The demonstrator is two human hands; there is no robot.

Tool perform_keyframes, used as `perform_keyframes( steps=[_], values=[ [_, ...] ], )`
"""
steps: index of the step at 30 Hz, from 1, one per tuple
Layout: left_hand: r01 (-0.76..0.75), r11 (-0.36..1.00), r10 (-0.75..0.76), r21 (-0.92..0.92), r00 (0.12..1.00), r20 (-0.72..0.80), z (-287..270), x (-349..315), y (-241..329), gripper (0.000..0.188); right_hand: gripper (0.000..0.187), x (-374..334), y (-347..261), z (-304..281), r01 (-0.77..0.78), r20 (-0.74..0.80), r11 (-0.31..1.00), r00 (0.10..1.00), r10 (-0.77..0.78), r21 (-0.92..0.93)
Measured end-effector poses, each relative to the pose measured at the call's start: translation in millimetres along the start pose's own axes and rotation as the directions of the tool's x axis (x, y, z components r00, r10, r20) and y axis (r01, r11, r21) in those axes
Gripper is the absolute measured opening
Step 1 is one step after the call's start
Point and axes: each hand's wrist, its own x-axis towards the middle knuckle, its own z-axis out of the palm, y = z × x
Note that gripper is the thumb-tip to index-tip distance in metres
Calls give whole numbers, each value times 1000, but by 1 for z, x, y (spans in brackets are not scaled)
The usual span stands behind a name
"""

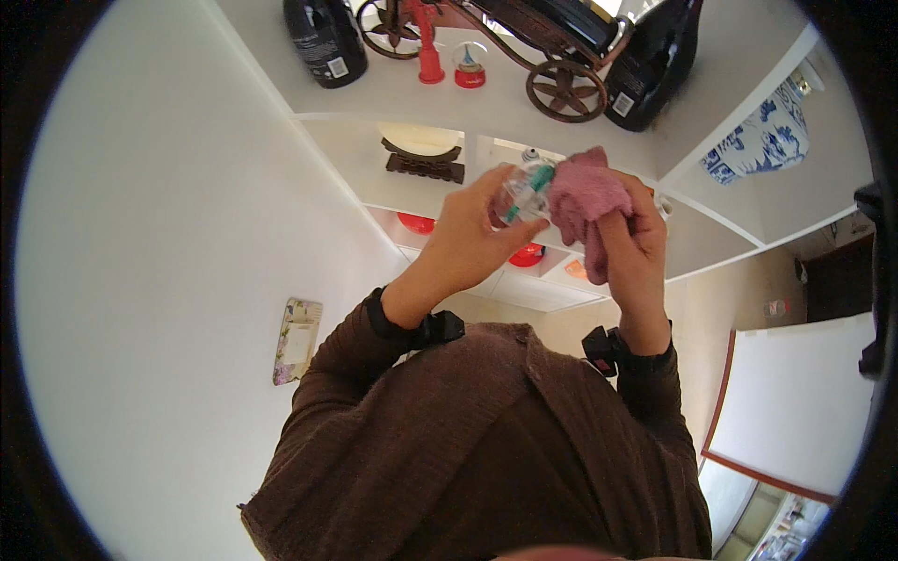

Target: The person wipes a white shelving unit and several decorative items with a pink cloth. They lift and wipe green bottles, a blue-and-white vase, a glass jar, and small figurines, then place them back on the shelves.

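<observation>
My left hand [468, 229] is closed around a small clear glass-like ornament [524, 194] with teal-green parts inside; its exact kind I cannot make out. In my right hand [641, 248] is a bunched pink cloth [587, 198], gripped between thumb and fingers. The cloth sits right against the ornament's right side. Both hands are raised in front of the white shelf unit [393, 122]. Part of the ornament is hidden by my left fingers and the cloth.
Above stand dark bottles [323, 42], a red tower figurine [427, 47], a small snow globe [470, 67] and a wheeled metal bottle holder [566, 91]. A blue-and-white vase [762, 138] occupies the right compartment. Lower are a plate on a dark stand [424, 168] and red items [528, 254].
</observation>
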Motion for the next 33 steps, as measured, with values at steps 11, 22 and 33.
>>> perform_keyframes(
  steps=[11,22,33],
  values=[
    [-42,973,128,227,917,-379,-92,16,-20,50,25,-34,20,-49,-168,-196,978,962,190,124],
    [128,851,203,510,815,-543,-144,111,-72,62,22,-47,16,-49,-213,-226,976,950,216,38],
    [135,813,280,566,762,-584,-134,108,-79,75,23,-51,24,-49,-236,-281,971,931,233,21]
  ],
)
